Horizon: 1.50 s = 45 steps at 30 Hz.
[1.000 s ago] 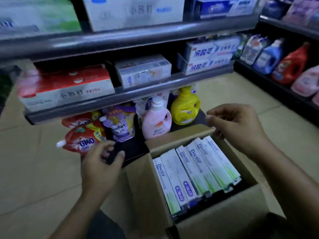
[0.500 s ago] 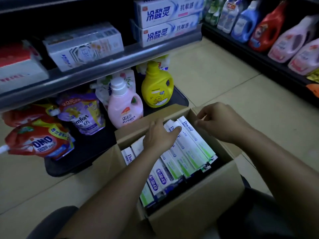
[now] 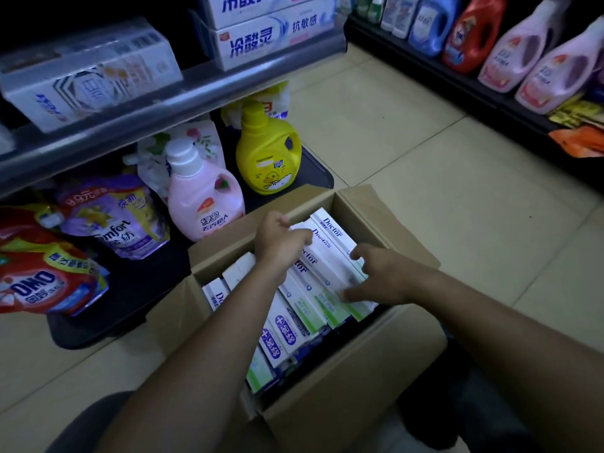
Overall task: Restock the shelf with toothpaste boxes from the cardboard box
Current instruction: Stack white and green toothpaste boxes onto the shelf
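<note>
A pale tiled floor (image 3: 408,152) runs between two store racks, where a person kneels or sits low over an open cardboard box (image 3: 353,371) standing on the tiles just beside the corner of the nearer rack. That rack's grey shelf (image 3: 137,116) carries white cartons (image 3: 271,40) with blue Chinese lettering, stacked at its right end, and a wrapped white pack (image 3: 88,73) to their left. On the dark bottom tier (image 3: 130,289) beneath it stand a yellow bottle (image 3: 266,158) and a pink bottle (image 3: 204,201), both upright, with a purple pouch (image 3: 114,220) and a red pouch (image 3: 42,276) propped farther left. Across the aisle, a black rack (image 3: 457,89) holds blue, red and pink detergent jugs in a row. Inside the cardboard box, the toothpaste boxes (image 3: 307,308) lie side by side in a slanted row (white, printed "Doctor", with green or blue ends), filling it nearly wall to wall. The left hand (image 3: 276,241) reaches in from above, its fingers curled over the far ends of the boxes in the middle of the row. The right hand (image 3: 384,277) works at the right side of the same row, fingers and thumb spread and hooked round the near part of several boxes, gripping them together.
</note>
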Tool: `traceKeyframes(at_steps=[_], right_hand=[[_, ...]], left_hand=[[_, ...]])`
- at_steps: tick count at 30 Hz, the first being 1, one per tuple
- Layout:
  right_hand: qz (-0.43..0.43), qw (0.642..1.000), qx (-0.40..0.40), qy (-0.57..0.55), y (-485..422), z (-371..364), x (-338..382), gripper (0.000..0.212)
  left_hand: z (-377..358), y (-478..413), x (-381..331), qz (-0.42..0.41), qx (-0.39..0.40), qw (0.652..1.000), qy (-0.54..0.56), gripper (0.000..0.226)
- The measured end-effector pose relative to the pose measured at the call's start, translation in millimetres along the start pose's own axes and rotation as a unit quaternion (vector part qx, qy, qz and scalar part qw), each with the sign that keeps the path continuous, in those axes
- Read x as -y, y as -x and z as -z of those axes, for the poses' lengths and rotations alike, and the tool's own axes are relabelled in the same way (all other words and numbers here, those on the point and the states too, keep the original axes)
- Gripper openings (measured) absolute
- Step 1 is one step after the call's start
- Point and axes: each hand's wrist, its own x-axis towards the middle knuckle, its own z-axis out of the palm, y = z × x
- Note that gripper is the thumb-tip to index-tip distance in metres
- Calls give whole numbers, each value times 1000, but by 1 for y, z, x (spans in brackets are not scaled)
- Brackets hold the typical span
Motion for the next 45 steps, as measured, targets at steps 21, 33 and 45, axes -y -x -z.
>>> traceKeyframes(at_steps=[21, 33, 45], right_hand=[[116, 867, -198, -442, 32, 62, -21, 15], [88, 858, -189, -469, 42, 68, -24, 13], [151, 821, -187, -518, 39, 85, -9, 13]], left_hand=[[48, -21, 18, -39, 83, 995, -50, 18], [50, -46, 21, -311, 191, 780, -507, 60], [115, -5, 15, -181, 337, 911, -151, 52]])
